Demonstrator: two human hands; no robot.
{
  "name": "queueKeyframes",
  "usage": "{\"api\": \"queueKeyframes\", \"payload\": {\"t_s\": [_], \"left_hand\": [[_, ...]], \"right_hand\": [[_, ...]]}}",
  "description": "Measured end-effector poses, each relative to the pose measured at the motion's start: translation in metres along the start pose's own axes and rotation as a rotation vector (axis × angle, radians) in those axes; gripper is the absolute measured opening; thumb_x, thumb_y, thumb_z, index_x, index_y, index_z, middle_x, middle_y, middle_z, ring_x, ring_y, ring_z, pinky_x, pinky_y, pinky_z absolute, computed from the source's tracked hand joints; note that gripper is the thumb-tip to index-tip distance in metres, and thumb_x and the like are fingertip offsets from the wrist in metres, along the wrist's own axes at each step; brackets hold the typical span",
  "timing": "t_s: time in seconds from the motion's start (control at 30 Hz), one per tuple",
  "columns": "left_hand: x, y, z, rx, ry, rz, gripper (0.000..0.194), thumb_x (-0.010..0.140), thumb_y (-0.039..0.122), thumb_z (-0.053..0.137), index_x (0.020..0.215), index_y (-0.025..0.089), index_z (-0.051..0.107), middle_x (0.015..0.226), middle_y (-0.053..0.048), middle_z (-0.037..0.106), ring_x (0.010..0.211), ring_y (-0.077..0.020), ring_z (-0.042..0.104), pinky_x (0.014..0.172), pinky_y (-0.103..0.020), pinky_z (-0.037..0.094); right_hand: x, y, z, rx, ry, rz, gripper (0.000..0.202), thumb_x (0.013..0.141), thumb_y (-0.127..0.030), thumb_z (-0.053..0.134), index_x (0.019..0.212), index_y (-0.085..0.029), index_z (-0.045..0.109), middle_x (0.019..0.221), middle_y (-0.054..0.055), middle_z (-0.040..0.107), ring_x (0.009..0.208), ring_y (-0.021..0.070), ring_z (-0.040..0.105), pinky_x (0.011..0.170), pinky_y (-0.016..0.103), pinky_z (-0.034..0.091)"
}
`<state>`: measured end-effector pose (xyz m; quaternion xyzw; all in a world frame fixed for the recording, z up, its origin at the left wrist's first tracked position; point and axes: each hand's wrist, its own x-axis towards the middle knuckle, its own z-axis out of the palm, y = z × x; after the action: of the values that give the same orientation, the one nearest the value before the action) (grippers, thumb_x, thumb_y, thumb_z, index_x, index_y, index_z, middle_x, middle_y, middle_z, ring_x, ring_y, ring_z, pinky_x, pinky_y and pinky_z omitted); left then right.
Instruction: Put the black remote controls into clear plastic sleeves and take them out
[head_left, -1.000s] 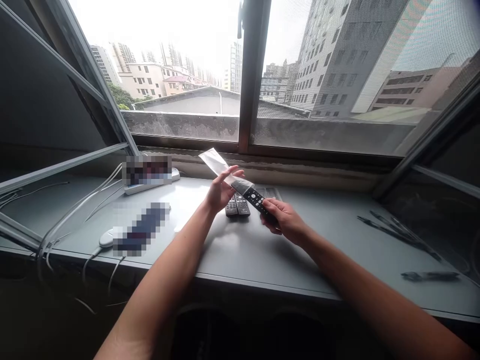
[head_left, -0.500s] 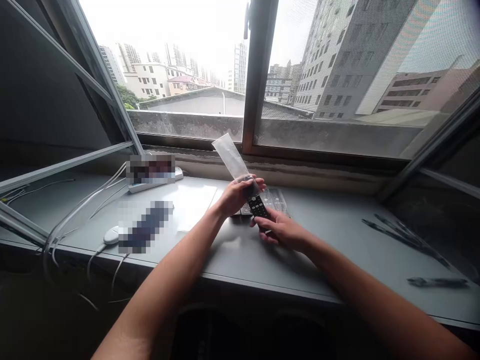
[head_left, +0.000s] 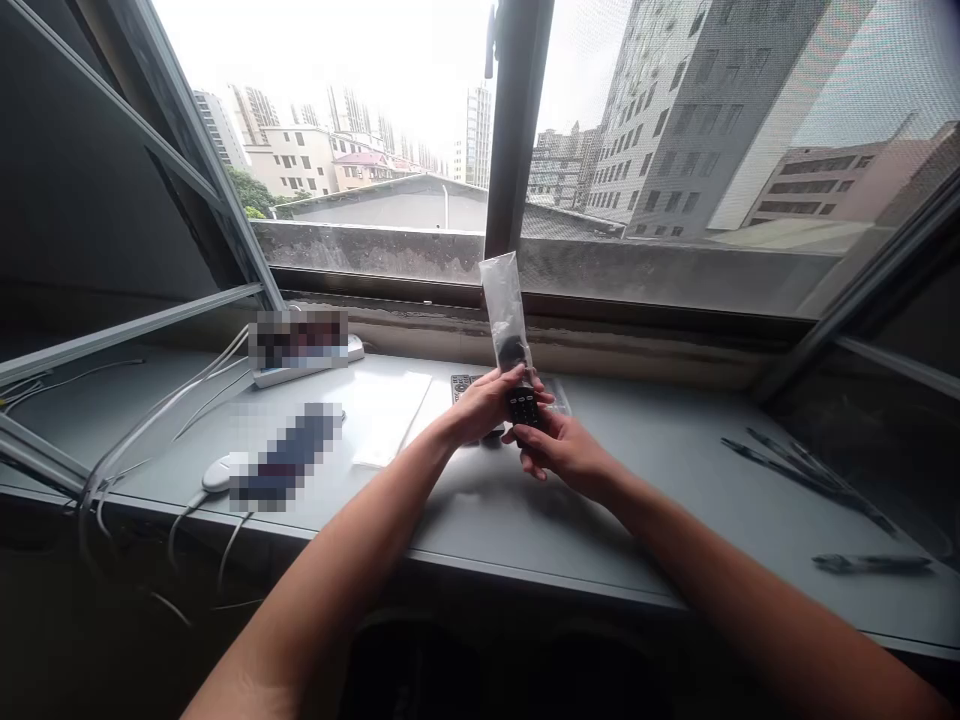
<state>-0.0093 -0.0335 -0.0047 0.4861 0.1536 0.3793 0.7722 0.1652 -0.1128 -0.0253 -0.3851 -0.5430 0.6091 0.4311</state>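
A black remote control (head_left: 523,408) with rows of small buttons is held up over the table, its upper end inside a clear plastic sleeve (head_left: 501,292). My left hand (head_left: 486,402) is closed around the sleeve's lower part, with the remote inside it. Lower down, my right hand (head_left: 559,442) grips the bare bottom end of the remote. The sleeve's far end points up toward the window. Partly hidden behind my left hand, another remote (head_left: 460,385) lies on the table. Clear plastic wrapping (head_left: 559,396) shows just beyond my right hand.
White sheets (head_left: 390,415) lie left of my hands on the grey table (head_left: 465,530). A white power strip (head_left: 309,368), a white round device (head_left: 223,472) and several cables are farther left. Dark pen-like items (head_left: 870,564) lie at the right. A window frame (head_left: 517,150) stands behind.
The sleeve and remote have swung from leaning left to nearly upright. My left hand has moved slightly right and down, uncovering part of the remote lying behind it.
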Motion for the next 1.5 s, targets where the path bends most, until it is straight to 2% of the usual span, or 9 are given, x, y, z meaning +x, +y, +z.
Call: {"api": "queueKeyframes", "payload": {"t_s": [0.1, 0.4, 0.57, 0.67, 0.77, 0.9, 1.13, 1.3, 1.5], "left_hand": [[0.002, 0.0, -0.002, 0.033, -0.017, -0.019, 0.054, 0.095, 0.064, 0.076, 0.118, 0.016, 0.075, 0.118, -0.021, 0.078, 0.095, -0.0316, 0.079, 0.049, -0.027, 0.049], [-0.008, 0.009, -0.004, 0.201, -0.117, -0.092, 0.057, 0.091, 0.061, 0.083, 0.118, 0.011, 0.078, 0.109, -0.02, 0.08, 0.09, -0.0282, 0.079, 0.074, -0.033, 0.057], [-0.002, 0.013, -0.009, 0.023, 0.046, 0.139, 0.052, 0.092, 0.051, 0.084, 0.13, 0.018, 0.073, 0.136, -0.02, 0.075, 0.123, -0.0354, 0.073, 0.101, -0.046, 0.058], [-0.002, 0.02, -0.006, -0.149, 0.093, 0.261, 0.05, 0.092, 0.041, 0.083, 0.135, 0.021, 0.07, 0.139, -0.016, 0.073, 0.12, -0.0315, 0.074, 0.106, -0.049, 0.058], [-0.005, 0.026, -0.001, -0.209, 0.148, 0.287, 0.045, 0.091, 0.031, 0.084, 0.133, 0.021, 0.07, 0.109, -0.007, 0.076, 0.091, -0.0181, 0.074, 0.097, -0.039, 0.061], [-0.007, 0.022, 0.005, -0.168, 0.145, 0.22, 0.043, 0.09, 0.028, 0.086, 0.129, 0.017, 0.072, 0.078, 0.004, 0.059, 0.065, -0.0092, 0.059, 0.08, -0.028, 0.058], [-0.009, 0.01, 0.007, 0.048, 0.067, 0.059, 0.051, 0.083, 0.038, 0.094, 0.126, 0.015, 0.076, 0.087, -0.004, 0.069, 0.083, -0.0204, 0.074, 0.079, -0.032, 0.057], [-0.006, 0.015, 0.004, -0.096, 0.12, 0.142, 0.048, 0.087, 0.034, 0.089, 0.127, 0.014, 0.073, 0.108, -0.014, 0.078, 0.097, -0.0257, 0.078, 0.097, -0.042, 0.06], [0.0, 0.027, -0.004, -0.405, 0.302, 0.267, 0.029, 0.094, 0.02, 0.078, 0.122, 0.017, 0.072, 0.08, 0.003, 0.062, 0.062, -0.0074, 0.061, 0.069, -0.021, 0.057]], "right_hand": [[0.0, -0.001, -0.001, -0.005, -0.005, -0.005, 0.045, 0.09, -0.055, 0.088, 0.101, -0.012, 0.078, 0.073, 0.006, 0.075, 0.053, 0.013, 0.063, 0.05, 0.026, 0.05], [0.002, 0.0, -0.003, 0.07, 0.04, -0.055, 0.042, 0.086, -0.048, 0.093, 0.11, -0.017, 0.077, 0.109, 0.012, 0.08, 0.066, 0.015, 0.072, 0.054, 0.027, 0.058], [-0.003, -0.002, 0.003, 0.06, -0.1, 0.08, 0.046, 0.086, -0.045, 0.094, 0.118, -0.018, 0.075, 0.112, 0.012, 0.081, 0.068, 0.0165, 0.075, 0.06, 0.029, 0.063], [-0.007, -0.001, 0.005, 0.014, -0.21, 0.159, 0.046, 0.088, -0.043, 0.093, 0.119, -0.017, 0.073, 0.116, 0.013, 0.082, 0.071, 0.017, 0.078, 0.064, 0.028, 0.065], [-0.007, 0.003, 0.004, -0.012, -0.248, 0.183, 0.046, 0.09, -0.042, 0.092, 0.122, -0.016, 0.071, 0.119, 0.014, 0.081, 0.072, 0.0174, 0.08, 0.062, 0.026, 0.064], [-0.005, 0.006, 0.004, 0.013, -0.213, 0.155, 0.045, 0.089, -0.041, 0.092, 0.12, -0.016, 0.072, 0.117, 0.013, 0.081, 0.074, 0.0178, 0.08, 0.065, 0.027, 0.066], [-0.003, 0.004, 0.004, 0.094, -0.113, 0.036, 0.046, 0.088, -0.037, 0.094, 0.124, -0.018, 0.071, 0.116, 0.012, 0.08, 0.081, 0.0195, 0.08, 0.075, 0.034, 0.069], [-0.006, -0.002, 0.007, 0.079, -0.126, 0.053, 0.045, 0.088, -0.038, 0.093, 0.121, -0.017, 0.071, 0.117, 0.013, 0.08, 0.081, 0.0207, 0.081, 0.075, 0.035, 0.07], [-0.011, -0.005, 0.012, 0.06, -0.238, 0.079, 0.058, 0.082, -0.031, 0.098, 0.131, -0.018, 0.069, 0.131, 0.015, 0.077, 0.101, 0.0278, 0.083, 0.086, 0.04, 0.071]]}}
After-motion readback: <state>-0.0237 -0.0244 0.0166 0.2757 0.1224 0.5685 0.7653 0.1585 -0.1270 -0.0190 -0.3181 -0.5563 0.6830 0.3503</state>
